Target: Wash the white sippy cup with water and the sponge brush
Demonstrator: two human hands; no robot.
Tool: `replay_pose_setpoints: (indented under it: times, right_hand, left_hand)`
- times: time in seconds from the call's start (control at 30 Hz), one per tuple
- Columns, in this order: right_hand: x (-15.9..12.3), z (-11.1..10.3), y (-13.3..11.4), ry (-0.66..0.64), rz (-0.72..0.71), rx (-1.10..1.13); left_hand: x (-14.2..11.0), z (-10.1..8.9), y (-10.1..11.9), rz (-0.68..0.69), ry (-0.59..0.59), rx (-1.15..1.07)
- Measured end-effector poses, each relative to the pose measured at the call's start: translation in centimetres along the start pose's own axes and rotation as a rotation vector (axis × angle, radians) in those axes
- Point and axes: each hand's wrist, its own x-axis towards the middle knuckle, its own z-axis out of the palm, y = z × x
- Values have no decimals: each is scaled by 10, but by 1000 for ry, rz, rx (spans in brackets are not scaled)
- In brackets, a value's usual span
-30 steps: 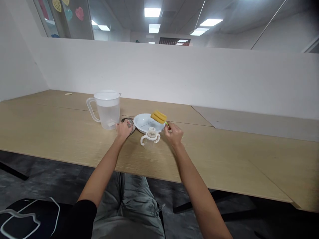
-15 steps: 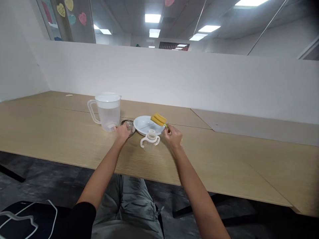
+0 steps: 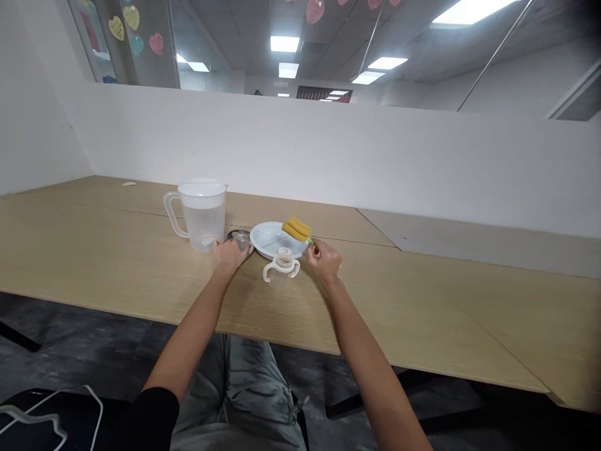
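My left hand (image 3: pixel 228 253) is curled around a small clear piece (image 3: pixel 241 238) that rests on a dark round dish (image 3: pixel 236 236), right beside a clear water jug (image 3: pixel 201 215). My right hand (image 3: pixel 322 259) pinches the green handle of a brush with a yellow sponge head (image 3: pixel 295 228). The sponge hangs over the rim of a white divided plate (image 3: pixel 266 237). A clear baby bottle with two white handles (image 3: pixel 280 264) stands between my hands, in front of the plate.
The long wooden table (image 3: pixel 422 300) runs left and right, backed by a white partition wall (image 3: pixel 328 156). A grey panel (image 3: pixel 469 235) lies at the back right. My grey-trousered legs and a dark bag (image 3: pixel 42 419) are below the table's front edge.
The view has tipped slightly upward. Both hands keep their grips and stay in almost the same place; the sponge sits a little lower over the plate.
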Motion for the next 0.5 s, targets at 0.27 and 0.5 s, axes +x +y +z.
replay_pose_setpoints:
  times: [0.27,0.5]
  right_hand:
    - [1,-1,-2,-33,75,-45]
    - [3,1,-3,-148,163,-60]
  left_hand:
    - [-3,-12,4,14,220,-180]
    - [-15,-16,28,420,139,-396]
